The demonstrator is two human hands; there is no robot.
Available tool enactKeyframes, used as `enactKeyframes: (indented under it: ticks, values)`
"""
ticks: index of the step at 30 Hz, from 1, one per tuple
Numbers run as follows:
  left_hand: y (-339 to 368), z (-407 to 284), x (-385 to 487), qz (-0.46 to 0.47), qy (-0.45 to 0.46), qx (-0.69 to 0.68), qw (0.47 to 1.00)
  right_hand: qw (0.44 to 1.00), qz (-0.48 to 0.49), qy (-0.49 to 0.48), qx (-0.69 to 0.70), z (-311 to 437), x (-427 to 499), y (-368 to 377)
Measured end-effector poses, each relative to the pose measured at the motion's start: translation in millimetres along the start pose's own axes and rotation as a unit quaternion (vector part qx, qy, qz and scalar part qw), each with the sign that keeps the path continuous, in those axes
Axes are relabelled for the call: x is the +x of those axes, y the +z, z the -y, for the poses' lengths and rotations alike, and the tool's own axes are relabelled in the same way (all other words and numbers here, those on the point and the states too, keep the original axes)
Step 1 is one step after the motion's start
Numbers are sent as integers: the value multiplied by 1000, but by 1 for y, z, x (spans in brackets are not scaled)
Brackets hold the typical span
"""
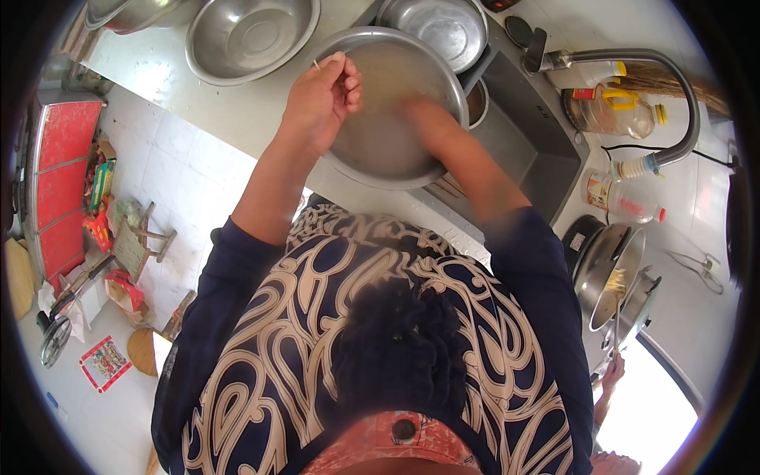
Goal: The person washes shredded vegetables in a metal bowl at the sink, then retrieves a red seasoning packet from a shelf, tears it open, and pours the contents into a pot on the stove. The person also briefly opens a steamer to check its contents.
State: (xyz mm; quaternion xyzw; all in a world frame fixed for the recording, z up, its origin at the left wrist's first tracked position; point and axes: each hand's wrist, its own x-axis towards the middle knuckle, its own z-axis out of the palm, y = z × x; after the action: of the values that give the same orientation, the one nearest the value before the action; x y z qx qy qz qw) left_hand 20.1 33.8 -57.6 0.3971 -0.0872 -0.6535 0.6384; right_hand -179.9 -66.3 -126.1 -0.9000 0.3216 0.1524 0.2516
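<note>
A large metal basin (389,178) with cloudy water (380,130) stands before me, partly over the sink. My left hand (326,98) hovers at its left rim, fingers curled towards the palm. Something small and pale (316,64) shows by its thumb; whether the hand grips it is unclear. Inside the basin, my right hand (424,116) is blurred and its fingers are hidden in the murky water.
Left of the basin is a metal bowl (255,35); another metal bowl (442,32) sits behind. The grey sink (504,136) and faucet (647,56) lie right. Plastic bottles (617,113) line the wall. Another person's hand (614,371) holds a utensil at a pot (629,255).
</note>
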Motion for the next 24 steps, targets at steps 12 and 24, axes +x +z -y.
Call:
enactKeyframes:
  ticks: [12,24]
  values:
    - [-4,2,-4,18,5,13,1000,997,42,5,59,21,-28,-15]
    - [10,18,-3,-30,-74,-77,994,887,-379,-260,-49,94,-52,-76]
